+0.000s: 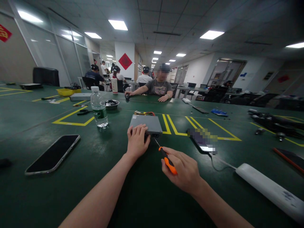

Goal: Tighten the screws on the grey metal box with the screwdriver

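While steadied, grey box lies flat

A dark phone lies face up near the left edge of the green desk, with a capped water bottle and a small metal bowl further in. Toward the right edge, a white power strip lies cabled to a second phone, and a seated person rests both forearms on the far edge
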The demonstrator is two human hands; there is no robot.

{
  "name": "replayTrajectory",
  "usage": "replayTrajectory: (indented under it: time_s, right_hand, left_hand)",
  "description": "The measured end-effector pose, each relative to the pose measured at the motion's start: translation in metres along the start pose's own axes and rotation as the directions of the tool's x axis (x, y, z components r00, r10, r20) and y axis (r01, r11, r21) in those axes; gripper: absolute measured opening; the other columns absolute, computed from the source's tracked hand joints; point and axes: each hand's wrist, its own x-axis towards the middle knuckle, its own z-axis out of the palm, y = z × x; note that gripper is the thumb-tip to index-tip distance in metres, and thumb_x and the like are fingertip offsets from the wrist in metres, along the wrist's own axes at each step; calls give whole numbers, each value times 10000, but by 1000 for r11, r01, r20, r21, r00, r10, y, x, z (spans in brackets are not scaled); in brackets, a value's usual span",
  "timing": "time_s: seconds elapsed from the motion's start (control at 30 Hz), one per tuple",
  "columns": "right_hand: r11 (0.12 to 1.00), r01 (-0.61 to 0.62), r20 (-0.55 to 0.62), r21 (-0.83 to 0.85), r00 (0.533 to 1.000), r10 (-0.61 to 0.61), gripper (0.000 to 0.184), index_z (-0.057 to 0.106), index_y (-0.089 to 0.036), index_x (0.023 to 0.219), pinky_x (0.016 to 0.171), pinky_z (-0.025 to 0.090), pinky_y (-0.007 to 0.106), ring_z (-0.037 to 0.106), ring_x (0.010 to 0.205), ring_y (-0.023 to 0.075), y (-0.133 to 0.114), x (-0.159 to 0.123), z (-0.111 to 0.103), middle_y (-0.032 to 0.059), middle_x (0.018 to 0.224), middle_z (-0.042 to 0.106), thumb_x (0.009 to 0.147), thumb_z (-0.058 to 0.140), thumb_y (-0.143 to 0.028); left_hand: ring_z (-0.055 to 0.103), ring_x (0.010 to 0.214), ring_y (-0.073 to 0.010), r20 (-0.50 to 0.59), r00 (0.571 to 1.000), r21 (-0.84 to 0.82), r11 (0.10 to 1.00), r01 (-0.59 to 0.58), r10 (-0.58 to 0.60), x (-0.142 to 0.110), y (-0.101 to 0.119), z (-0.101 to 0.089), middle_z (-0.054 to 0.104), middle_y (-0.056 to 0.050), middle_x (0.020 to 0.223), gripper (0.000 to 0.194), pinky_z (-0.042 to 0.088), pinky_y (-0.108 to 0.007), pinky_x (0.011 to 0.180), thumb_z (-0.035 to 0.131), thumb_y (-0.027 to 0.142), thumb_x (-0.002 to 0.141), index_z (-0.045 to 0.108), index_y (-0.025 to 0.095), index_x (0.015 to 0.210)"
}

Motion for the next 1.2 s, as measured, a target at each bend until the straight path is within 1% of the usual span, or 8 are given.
replayTrajectory:
  time_s: [0.1,0.2,0.77,0.9,0.93,1.0,1.07,1.2]
  right_hand:
    - [999,-46,-1,-19,999,46,134,477,-160,893,671,547,295,656,792,181,7,-5,-6,122,903,666,784,554,-153]
    - [996,-76,5,-44,997,76,125,482,-167,887,669,543,292,656,782,175,12,-8,-7,105,908,667,784,554,-157]
    - [994,-77,28,-78,996,80,116,489,-153,889,711,520,291,629,827,175,15,-8,-1,113,932,650,798,559,-139]
    - [992,-10,56,-128,998,17,200,513,-170,989,666,498,294,606,770,170,12,-7,0,97,940,641,802,564,-118]
    - [992,16,76,-128,997,-6,201,521,-175,996,642,492,283,599,735,161,10,-6,0,96,930,638,807,566,-125]
    - [994,38,111,-100,993,-27,129,540,-171,953,608,482,257,589,695,146,7,-5,0,103,913,626,826,559,-165]
    - [999,8,137,-52,991,-1,79,543,-157,895,616,486,253,593,731,157,4,-4,-2,120,922,608,846,529,-217]
    - [994,-106,207,15,973,101,203,534,-118,950,690,501,314,580,886,223,-3,-1,-7,170,1014,564,847,425,-255]
  left_hand:
    - [440,1158,-226,-2,1000,7,1000,-7,7,0,-1,0,548,-53,1212,261,167,-453,1053,494,275,798,513,236,1056]
    - [446,1152,-226,-4,1000,9,1000,-11,11,0,-1,0,554,-52,1203,266,178,-451,1049,492,286,799,511,234,1059]
    - [442,1156,-228,-7,1000,1,1000,-2,2,0,-1,1,552,-56,1203,278,176,-453,1049,496,276,794,510,234,1068]
    - [445,1150,-228,-6,1000,3,1000,-5,5,0,0,1,548,-56,1213,272,172,-456,1047,500,279,794,505,233,1063]
    - [446,1148,-227,-6,1000,4,1000,-8,8,0,0,1,550,-54,1211,272,173,-455,1045,501,281,795,503,233,1063]
    - [448,1144,-225,-7,1000,6,1000,-12,12,0,0,1,555,-49,1205,271,178,-452,1040,504,285,794,500,233,1060]
    - [447,1146,-223,-11,1000,7,1000,-13,13,0,0,1,554,-45,1206,268,176,-449,1040,504,280,794,499,234,1058]
    - [439,1162,-221,-18,1000,1,1000,-11,11,0,-1,1,547,-50,1219,266,161,-449,1051,497,271,798,500,235,1062]
